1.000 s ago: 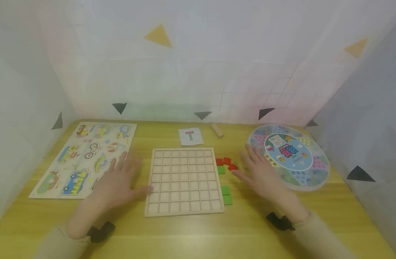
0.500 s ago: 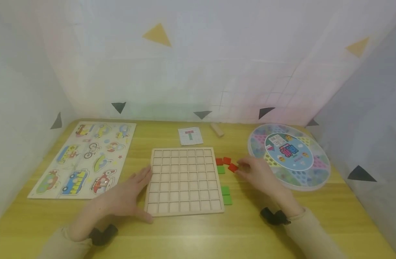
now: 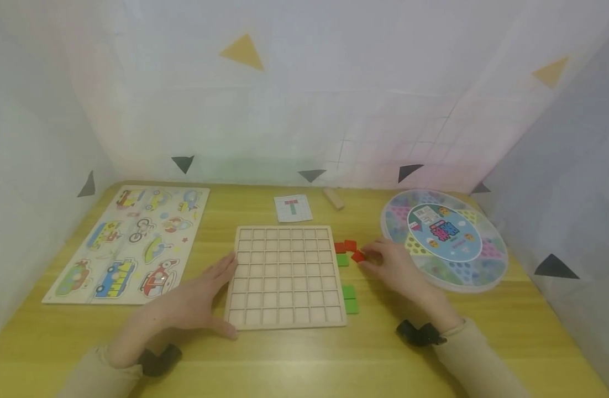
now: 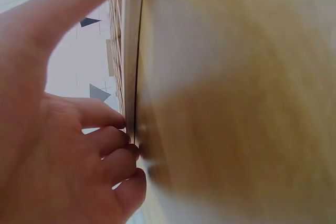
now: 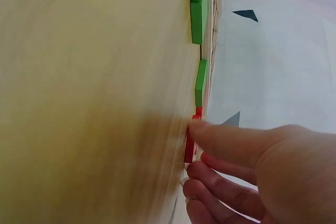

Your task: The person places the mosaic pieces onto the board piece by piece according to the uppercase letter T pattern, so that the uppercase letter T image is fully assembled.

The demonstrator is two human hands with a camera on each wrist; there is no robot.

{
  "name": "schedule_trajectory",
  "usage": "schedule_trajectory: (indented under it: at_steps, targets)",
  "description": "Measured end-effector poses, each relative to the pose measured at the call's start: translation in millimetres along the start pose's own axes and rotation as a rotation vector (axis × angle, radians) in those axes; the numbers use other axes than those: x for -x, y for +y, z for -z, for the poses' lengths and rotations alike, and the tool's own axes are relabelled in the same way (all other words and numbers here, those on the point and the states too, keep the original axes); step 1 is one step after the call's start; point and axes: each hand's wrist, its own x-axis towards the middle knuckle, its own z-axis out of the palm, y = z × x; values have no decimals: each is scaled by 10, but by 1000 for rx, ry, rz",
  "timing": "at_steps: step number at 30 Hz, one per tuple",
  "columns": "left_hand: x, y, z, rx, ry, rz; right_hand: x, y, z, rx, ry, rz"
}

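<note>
Your right hand [image 3: 401,272] pinches the nearest red tile [image 3: 358,256] with thumb and finger; this square tile lies left of the hand, turned askew to the board [image 3: 286,277], while your left hand [image 3: 196,303], unclenched, touches the board's left edge

1. Square grid board [image 3: 287,277]: quantity one; seven columns by seven rows of cells.
2. Red tiles [image 3: 351,245]: quantity three.
3. Green tiles [image 3: 351,306]: quantity three.
4. Printed card [image 3: 293,209]: quantity one.
5. Wooden block [image 3: 333,199]: quantity one.
6. Picture puzzle board [image 3: 122,249]: quantity one.
7. Round game box [image 3: 445,235]: quantity one.
8. Bench [image 3: 289,367]: quantity one.
9. Left grip [image 3: 195,301] and right grip [image 3: 400,271]: two in total.
10. Yellow wall triangles [image 3: 243,52]: quantity two.
11. Dark wall triangles [image 3: 311,174]: quantity six.
</note>
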Motion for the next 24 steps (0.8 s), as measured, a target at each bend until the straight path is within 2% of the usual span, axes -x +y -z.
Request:
schedule_trajectory:
  at_steps: [5, 12, 24]
  targets:
    - [-1, 1, 1, -3, 1, 4, -5, 14, -5, 13, 14, 30]
    - [17, -13, 13, -4, -1, 8, 1, 3, -2, 13, 2, 25]
    - [15, 0, 14, -2, 6, 6, 3, 25, 1, 24, 29, 39]
